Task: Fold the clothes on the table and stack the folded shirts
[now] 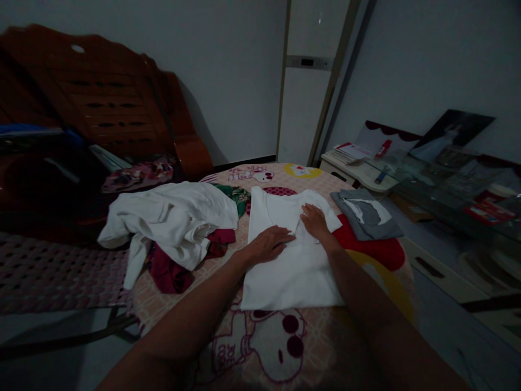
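A white shirt (291, 282) lies spread on the round table, its sleeve folded out at the upper right and its neckline near the top. My left hand (272, 243) rests on the middle of the shirt, fingers stretched toward the right. Farther up, my right hand (314, 220) lies on the cloth beside the neckline with its fingers extended. Both hands touch the fabric close to each other. To the left is a loose heap with a crumpled white garment (175, 214) over a dark red cloth (169, 271). A folded grey garment (366, 214) with a white print sits to the right.
A patterned cloth (280, 347) covers the table. Behind the heap stands a carved wooden chair (109, 98), with a woven seat (61, 271) at the left. At right are a glass-topped stand (439, 201) with clutter and a pale cabinet. A tall white unit (305, 108) stands at the back.
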A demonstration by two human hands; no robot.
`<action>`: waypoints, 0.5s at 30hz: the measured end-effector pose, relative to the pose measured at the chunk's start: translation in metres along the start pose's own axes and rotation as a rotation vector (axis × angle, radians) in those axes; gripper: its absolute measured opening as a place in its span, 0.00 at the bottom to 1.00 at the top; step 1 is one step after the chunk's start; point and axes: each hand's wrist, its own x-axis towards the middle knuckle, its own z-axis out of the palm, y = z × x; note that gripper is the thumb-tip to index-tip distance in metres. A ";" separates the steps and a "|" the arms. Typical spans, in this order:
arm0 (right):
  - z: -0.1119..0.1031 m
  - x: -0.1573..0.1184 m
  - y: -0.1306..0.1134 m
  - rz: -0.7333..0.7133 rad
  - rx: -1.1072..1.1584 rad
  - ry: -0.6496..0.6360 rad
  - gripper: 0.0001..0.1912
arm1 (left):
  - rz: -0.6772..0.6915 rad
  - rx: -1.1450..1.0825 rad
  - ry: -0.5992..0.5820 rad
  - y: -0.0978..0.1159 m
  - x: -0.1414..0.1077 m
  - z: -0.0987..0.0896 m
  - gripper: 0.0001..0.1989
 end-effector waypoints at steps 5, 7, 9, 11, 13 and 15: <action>-0.039 0.009 0.019 0.139 0.181 0.119 0.17 | -0.022 0.011 0.006 0.004 -0.003 -0.002 0.29; -0.057 0.008 0.027 0.230 0.127 0.104 0.13 | -0.011 0.012 -0.017 0.000 -0.002 0.001 0.24; -0.068 0.004 0.028 0.295 0.014 0.051 0.10 | 0.003 -0.003 -0.014 -0.005 -0.002 0.007 0.20; -0.070 -0.002 0.022 0.300 -0.095 -0.027 0.13 | 0.012 -0.023 0.012 -0.011 -0.001 0.012 0.20; -0.067 -0.009 0.013 0.248 -0.174 -0.121 0.20 | 0.025 -0.036 0.031 -0.015 -0.002 0.015 0.20; -0.062 -0.013 0.006 0.197 -0.231 -0.210 0.21 | 0.033 -0.044 0.043 -0.016 -0.002 0.016 0.20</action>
